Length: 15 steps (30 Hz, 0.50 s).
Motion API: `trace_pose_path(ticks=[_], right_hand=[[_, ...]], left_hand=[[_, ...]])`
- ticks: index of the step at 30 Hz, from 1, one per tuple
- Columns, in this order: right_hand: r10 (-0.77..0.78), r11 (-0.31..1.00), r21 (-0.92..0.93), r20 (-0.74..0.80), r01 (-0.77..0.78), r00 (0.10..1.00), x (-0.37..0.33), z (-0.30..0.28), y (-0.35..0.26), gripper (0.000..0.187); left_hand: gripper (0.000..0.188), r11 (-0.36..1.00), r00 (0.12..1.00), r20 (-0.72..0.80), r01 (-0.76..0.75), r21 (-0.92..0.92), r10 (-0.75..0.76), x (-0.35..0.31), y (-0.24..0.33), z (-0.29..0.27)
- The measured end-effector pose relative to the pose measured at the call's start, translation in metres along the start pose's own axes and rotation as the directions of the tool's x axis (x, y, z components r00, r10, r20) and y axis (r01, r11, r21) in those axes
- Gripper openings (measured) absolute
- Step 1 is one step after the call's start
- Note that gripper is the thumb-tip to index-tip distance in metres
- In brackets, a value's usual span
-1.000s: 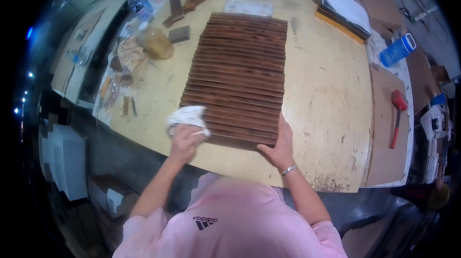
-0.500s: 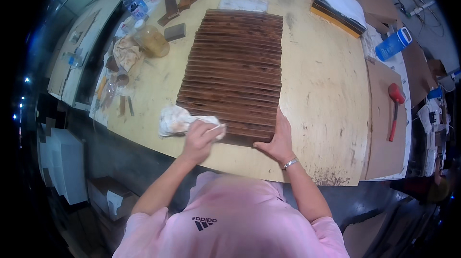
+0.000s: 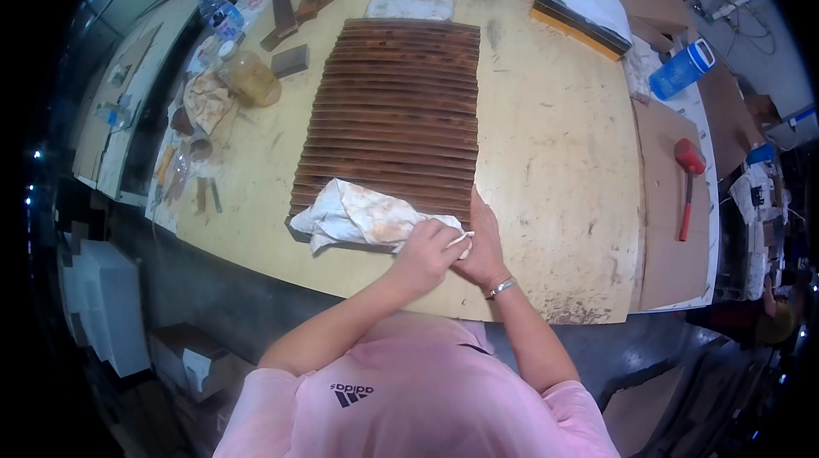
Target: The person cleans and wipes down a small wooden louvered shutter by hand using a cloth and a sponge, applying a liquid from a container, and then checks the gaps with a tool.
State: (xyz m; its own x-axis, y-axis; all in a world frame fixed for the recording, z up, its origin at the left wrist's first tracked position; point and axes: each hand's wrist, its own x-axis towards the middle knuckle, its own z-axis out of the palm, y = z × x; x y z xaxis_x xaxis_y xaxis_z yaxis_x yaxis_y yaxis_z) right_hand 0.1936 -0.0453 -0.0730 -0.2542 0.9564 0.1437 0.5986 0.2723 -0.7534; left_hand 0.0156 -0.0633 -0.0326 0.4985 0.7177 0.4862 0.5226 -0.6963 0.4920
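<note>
A dark brown ridged wooden panel lies on the pale work table. Across its near end a stained white rag is spread, covering most of the near edge. My left hand is closed on the rag's right end, close to the near right corner. At that corner my right hand grips the panel, its fingers lying along the right side. Its thumb is hidden behind the rag and my left hand.
A jar of yellowish liquid, plastic bottles, wood strips and a grey block stand or lie at left. On the right are a red mallet on cardboard, a blue bottle and a long box.
My left hand has slid the rag rightward along the panel's near end, up to my right hand. The rag now lies more spread out. The right hand stays at the corner.
</note>
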Motion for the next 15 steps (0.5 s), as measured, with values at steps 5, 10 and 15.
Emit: trace_pose_path(ticks=[5,10,15], right_hand=[[0.006,1.0,-0.018,0.008,-0.006,1.0,0.003,-0.008,-0.007,0.13],[0.08,0.995,0.047,0.061,-0.083,0.995,0.008,-0.019,-0.028,0.131],[0.061,0.998,0.026,0.023,-0.061,0.998,0.008,-0.016,-0.028,0.13]], left_hand=[[0.031,0.97,0.991,-0.04,0.134,0.202,-0.129,-0.064,-0.054,-0.076],[0.025,0.278,0.342,-0.106,0.506,-0.816,-0.934,-0.055,-0.062,-0.16],[0.033,0.276,0.583,0.065,0.476,-0.835,-0.81,0.001,-0.07,-0.169]])
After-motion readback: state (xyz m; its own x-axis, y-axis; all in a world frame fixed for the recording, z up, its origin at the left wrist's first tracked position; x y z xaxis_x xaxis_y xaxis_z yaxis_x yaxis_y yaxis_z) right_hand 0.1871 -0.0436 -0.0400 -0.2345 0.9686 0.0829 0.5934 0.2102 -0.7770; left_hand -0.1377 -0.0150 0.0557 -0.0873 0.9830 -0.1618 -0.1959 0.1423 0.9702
